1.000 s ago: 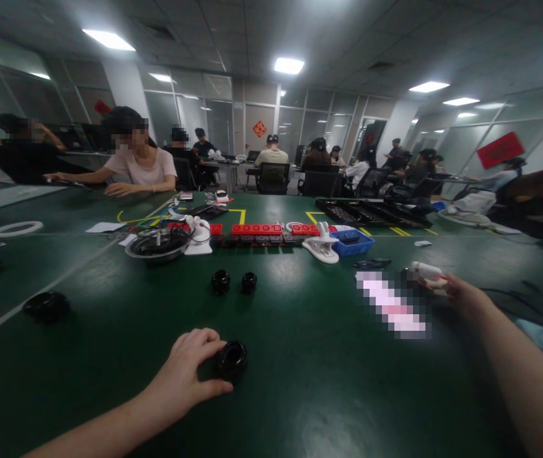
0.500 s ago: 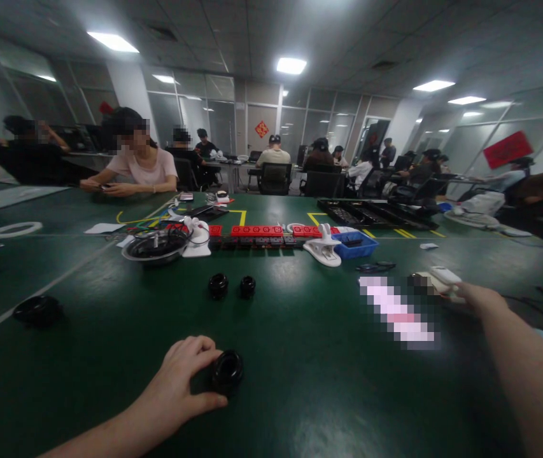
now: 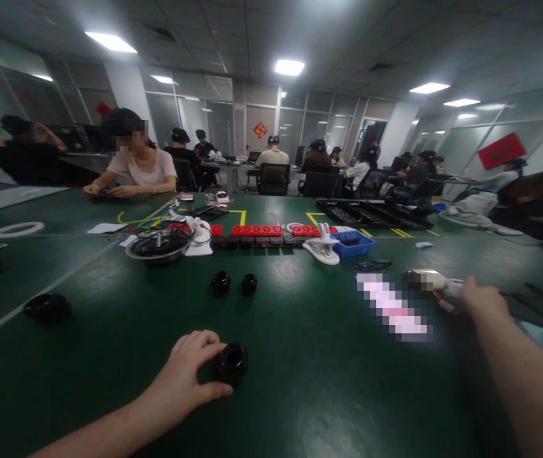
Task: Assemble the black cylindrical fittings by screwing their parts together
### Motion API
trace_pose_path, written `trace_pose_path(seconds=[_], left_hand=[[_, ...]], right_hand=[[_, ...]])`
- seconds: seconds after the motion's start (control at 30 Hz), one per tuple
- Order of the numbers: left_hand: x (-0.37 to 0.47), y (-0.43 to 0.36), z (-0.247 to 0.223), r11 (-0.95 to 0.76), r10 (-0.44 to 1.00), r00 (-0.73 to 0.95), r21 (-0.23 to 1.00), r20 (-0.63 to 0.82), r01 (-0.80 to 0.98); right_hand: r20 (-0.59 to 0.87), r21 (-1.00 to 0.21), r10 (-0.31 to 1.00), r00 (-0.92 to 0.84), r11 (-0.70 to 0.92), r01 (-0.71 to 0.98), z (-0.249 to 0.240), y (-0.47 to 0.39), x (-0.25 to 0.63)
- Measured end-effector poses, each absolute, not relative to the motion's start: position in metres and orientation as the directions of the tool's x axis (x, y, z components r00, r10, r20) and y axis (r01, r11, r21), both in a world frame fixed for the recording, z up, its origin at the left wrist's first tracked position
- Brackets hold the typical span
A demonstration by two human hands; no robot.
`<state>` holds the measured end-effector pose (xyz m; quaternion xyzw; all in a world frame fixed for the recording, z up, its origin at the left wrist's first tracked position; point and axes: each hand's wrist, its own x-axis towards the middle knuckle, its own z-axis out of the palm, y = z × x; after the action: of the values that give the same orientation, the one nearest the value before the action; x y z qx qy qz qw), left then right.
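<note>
My left hand (image 3: 198, 367) curves around a black ring-shaped part (image 3: 233, 362) on the green table, its thumb and fingers against the part's left side. Two smaller black round parts (image 3: 221, 283) (image 3: 249, 284) stand farther forward. Over at the right, my right hand (image 3: 485, 300) reaches out with curled fingers next to a white object (image 3: 453, 288); what the fingers hold is hard to make out. A pale, partly blurred item (image 3: 426, 280) lies just left of it, and a pink-white pixelated patch is nearer the middle.
Red blocks (image 3: 258, 230) line the table's middle, between a bowl of cables (image 3: 159, 245) and a blue bin (image 3: 353, 243). A white clip (image 3: 323, 245) stands by the bin. Black trays (image 3: 373, 213) lie behind. Another black part (image 3: 46, 308) is at left. A person sits across the table.
The view has shifted slightly. Beside my right hand, the white object has come away from the pale item and turned. My left hand remains around the black part.
</note>
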<state>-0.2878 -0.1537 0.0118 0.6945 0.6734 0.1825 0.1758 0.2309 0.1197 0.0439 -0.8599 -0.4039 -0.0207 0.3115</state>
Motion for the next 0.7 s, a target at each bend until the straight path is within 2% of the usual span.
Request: trace_pose_path(seconds=[0.1,0.17,0.27,0.37,0.47,0.57,0.63,0.7], left_hand=[[-0.288,-0.153,0.014,-0.033,0.999,0.029,0.486,0.014,0.873],[-0.289,-0.152,0.016,-0.041,0.999,0.049,0.491,-0.004,0.870],[-0.290,-0.151,0.020,-0.060,0.995,0.093,0.504,-0.040,0.861],[-0.292,-0.151,0.021,-0.067,0.993,0.106,0.512,-0.048,0.856],[-0.292,-0.152,0.020,-0.068,0.993,0.106,0.519,-0.044,0.852],[-0.291,-0.153,0.021,-0.088,0.993,0.118,0.517,-0.026,0.851],[-0.291,-0.153,0.023,-0.101,0.992,0.128,0.518,-0.017,0.849],[-0.290,-0.153,0.023,-0.110,0.992,0.126,0.518,0.003,0.848]], right_hand=[[0.196,-0.589,0.505,0.841,-0.625,0.513,0.045,0.108,0.221],[0.201,-0.616,0.457,0.867,-0.629,0.474,0.051,0.100,0.215],[0.216,-0.648,0.481,0.850,-0.581,0.493,0.062,0.088,0.202],[0.254,-0.658,0.607,0.753,-0.462,0.594,0.072,0.076,0.173],[0.298,-0.653,0.821,0.487,-0.197,0.731,0.078,0.052,0.120],[0.309,-0.647,0.942,0.129,0.110,0.754,0.085,0.007,0.048],[0.307,-0.625,0.892,-0.331,0.451,0.637,0.092,-0.030,-0.001],[0.272,-0.588,0.771,-0.576,0.607,0.534,0.098,-0.062,-0.043]])
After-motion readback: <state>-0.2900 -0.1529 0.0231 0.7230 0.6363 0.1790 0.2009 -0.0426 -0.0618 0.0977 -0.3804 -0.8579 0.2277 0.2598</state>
